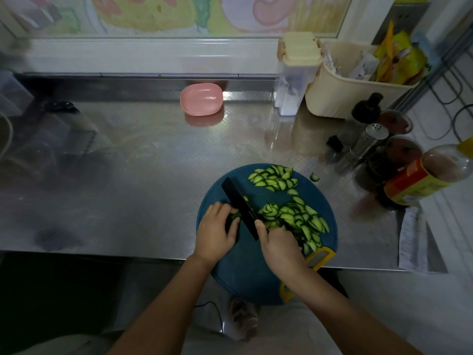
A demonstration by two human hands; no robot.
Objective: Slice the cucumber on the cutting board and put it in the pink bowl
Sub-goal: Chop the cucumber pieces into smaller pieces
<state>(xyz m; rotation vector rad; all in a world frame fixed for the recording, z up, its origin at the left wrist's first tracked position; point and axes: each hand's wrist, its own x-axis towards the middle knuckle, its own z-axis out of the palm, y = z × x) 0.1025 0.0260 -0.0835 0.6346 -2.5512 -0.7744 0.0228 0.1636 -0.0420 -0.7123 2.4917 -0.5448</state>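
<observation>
The cucumber stub (233,217) lies on the round blue cutting board (243,274), with slices (299,219) heaped just right of the black knife (239,204). The pink bowl (201,99) sits well apart at the back of the steel surface (153,162), and bottles (419,180) crowd the right side. The left hand (215,233) curls over the stub. The right hand (280,245) grips the knife handle.

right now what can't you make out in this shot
Head view, all of it.
Uncut cucumber end: mostly under the left hand.
Handle of the knife: wrapped by the right hand.
Label of the bottle: blurred, unreadable.
Far left: dark things, too blurred to name.
</observation>
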